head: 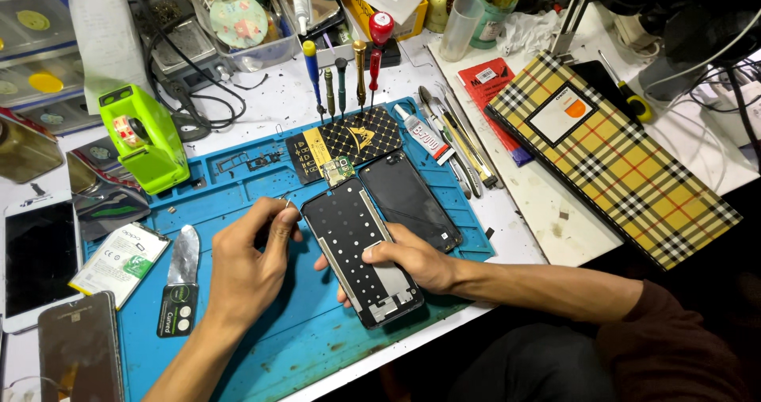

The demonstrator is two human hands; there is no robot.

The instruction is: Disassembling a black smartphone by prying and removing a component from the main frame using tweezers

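An opened phone frame is seen pinned flat on a blue repair mat, pressed down by the right hand, whose fingers are spread over its lower half rather than curled around it. The left hand is held just beside the frame's upper left corner, its fingers pinched on a small metal tool whose tip is too small to be made out. A small green circuit board is shown at the frame's top edge, just beyond the fingers. A dark back cover lies alongside the frame, past the right thumb. Screwdrivers are stood upright well beyond both hands, and a green tape dispenser is set on the bench, far outside the left fingers.
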